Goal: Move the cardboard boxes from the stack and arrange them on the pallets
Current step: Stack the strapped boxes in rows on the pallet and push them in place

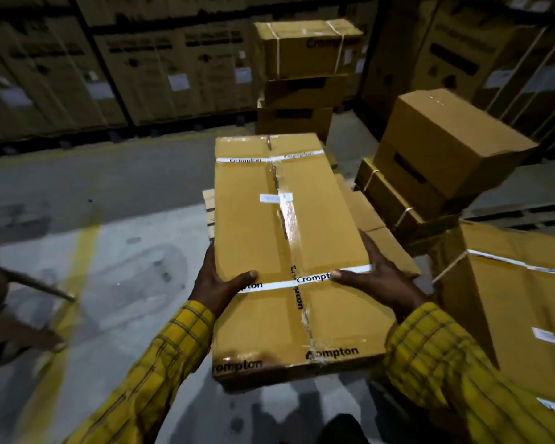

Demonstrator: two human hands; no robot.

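Observation:
I carry a long flat cardboard box (pixel 269 225) with white straps and clear tape, held lengthwise in front of me. My left hand (pixel 220 285) grips its left side with the thumb on top. My right hand (pixel 377 277) grips its right side the same way. Under the box's far left edge a corner of a wooden pallet (pixel 208 203) shows. More flat boxes (pixel 382 238) lie beneath and to the right of the held box. A stack of boxes (pixel 302 75) stands straight ahead.
Stacked boxes (pixel 436 155) sit at the right, with a large box (pixel 519 302) close by my right arm. Tall cartons (pixel 109 68) line the back wall. A yellow floor line (pixel 77 267) runs at the left, beside another person's arm (pixel 10 328) and a rod.

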